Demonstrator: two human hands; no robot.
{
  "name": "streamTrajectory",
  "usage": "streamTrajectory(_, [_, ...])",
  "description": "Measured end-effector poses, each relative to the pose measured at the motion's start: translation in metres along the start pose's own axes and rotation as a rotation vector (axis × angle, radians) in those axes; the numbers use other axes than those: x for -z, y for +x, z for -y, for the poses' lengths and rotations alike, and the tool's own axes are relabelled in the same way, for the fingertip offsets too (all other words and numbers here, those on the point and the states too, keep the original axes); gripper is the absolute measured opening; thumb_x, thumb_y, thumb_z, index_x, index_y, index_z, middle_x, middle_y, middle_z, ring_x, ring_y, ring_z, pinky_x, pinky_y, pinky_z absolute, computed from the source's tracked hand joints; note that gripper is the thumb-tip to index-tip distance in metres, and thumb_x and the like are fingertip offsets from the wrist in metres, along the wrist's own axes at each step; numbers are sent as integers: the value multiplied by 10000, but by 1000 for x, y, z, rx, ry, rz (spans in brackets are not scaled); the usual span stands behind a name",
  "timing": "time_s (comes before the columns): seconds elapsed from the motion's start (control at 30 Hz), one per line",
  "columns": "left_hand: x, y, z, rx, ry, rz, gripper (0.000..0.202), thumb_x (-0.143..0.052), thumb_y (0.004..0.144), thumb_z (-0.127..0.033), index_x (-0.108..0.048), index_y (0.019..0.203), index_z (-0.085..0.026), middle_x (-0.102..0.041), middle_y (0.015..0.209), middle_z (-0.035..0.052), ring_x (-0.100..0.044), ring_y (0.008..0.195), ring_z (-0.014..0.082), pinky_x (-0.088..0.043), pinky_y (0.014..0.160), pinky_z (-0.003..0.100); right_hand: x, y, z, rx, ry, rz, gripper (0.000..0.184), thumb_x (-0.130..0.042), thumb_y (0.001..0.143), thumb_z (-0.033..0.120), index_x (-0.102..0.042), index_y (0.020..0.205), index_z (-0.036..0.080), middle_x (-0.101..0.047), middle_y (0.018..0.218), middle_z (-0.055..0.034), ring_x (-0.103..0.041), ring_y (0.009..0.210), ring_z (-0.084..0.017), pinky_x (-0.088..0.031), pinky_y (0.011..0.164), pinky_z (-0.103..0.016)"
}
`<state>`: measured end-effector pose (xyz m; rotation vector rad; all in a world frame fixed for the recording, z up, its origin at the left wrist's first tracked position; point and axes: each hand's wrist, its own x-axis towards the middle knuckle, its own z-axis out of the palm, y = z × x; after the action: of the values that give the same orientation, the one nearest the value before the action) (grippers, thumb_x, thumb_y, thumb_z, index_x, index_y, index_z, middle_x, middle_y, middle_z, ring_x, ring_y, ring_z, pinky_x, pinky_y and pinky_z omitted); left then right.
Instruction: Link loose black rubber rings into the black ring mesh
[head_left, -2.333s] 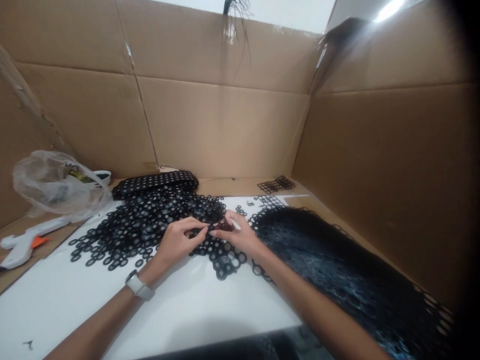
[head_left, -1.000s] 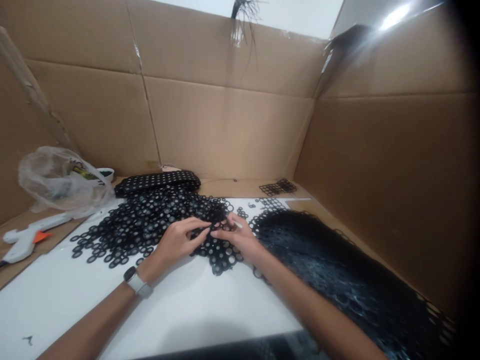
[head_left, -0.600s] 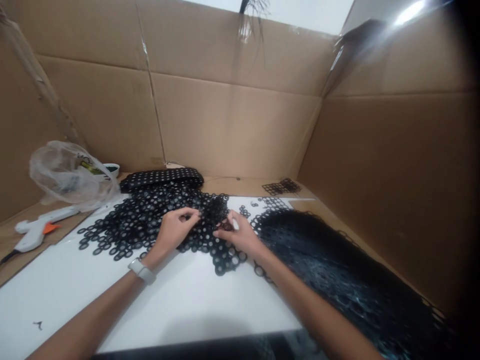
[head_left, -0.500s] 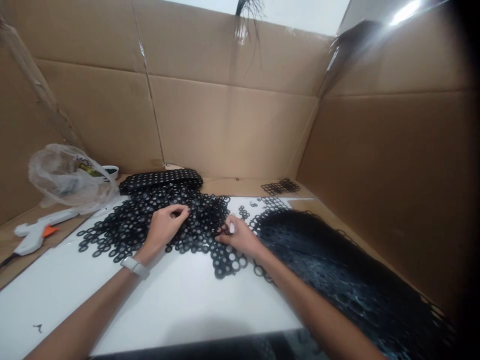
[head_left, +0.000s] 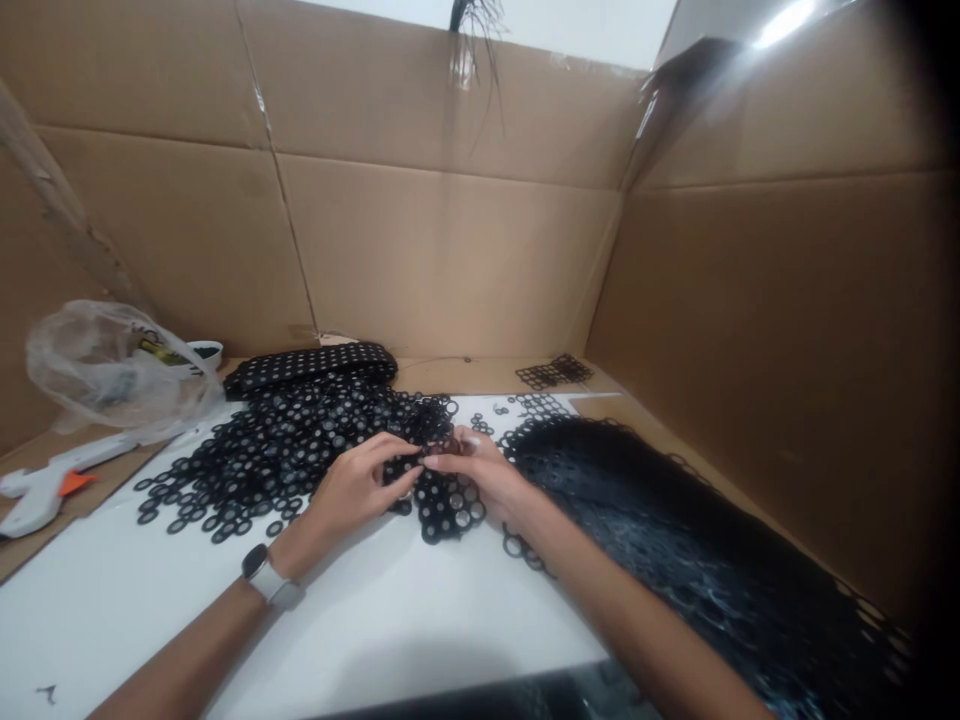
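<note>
My left hand [head_left: 369, 482], with a watch at the wrist, is closed in a pinch at the front of a heap of small black rings [head_left: 292, 440]. Its fingertips meet those of my right hand [head_left: 480, 468]; whatever lies between them is too small to tell. The curled fingers of my right hand grip a piece of black ring mesh [head_left: 442, 512], made of joined rings, which hangs down below them over the white board [head_left: 360, 620]. A small white thing shows at a right fingertip.
A large dark ring-mesh sheet [head_left: 675, 540] spreads along the right. Behind the heap sits a dotted black roll [head_left: 315, 365]. Leftward are a clear plastic bag [head_left: 112, 365], a white bowl [head_left: 206, 353] and a white glue gun [head_left: 45, 490]. Cardboard walls [head_left: 450, 240] enclose the board.
My left hand has moved right and down from over the heap to meet my right hand at the ring mesh. The view has shifted slightly.
</note>
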<state>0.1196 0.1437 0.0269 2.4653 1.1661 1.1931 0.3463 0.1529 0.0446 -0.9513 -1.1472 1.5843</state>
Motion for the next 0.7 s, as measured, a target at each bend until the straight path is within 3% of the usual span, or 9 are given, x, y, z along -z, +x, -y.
streamTrajectory(0.17, [5,-1,8,-15,99,-64,222,-688,1045,-392,-785,1189,-253,-795,1166,26,-660,704,131,-527,648,273,4,4,-3,83,-85,103,543,-983,592,232,-509,856,252,-690,909,20,-677,871,-198,-523,808,-338])
streamTrajectory(0.33, [6,-2,0,29,144,-34,191,-665,1043,-355,-781,1146,-245,-794,1135,13,-661,696,131,-500,665,280,3,5,-7,242,-302,106,447,-902,700,284,-487,864,249,-628,891,31,-611,831,-193,-468,754,-319])
streamTrajectory(0.47, [1,-2,-5,105,37,-1,130,-647,992,-266,-766,960,-226,-764,942,-2,-642,720,146,-453,686,282,-1,3,-5,404,-504,80,370,-822,770,236,-459,844,249,-566,843,44,-553,805,-187,-414,726,-300])
streamTrajectory(0.7, [-7,-1,-3,229,-109,-17,236,-565,956,-247,-699,766,-205,-717,774,-11,-639,713,157,-454,688,265,-3,-1,-9,434,-562,124,318,-787,809,223,-477,875,248,-594,882,32,-575,822,-199,-429,750,-307])
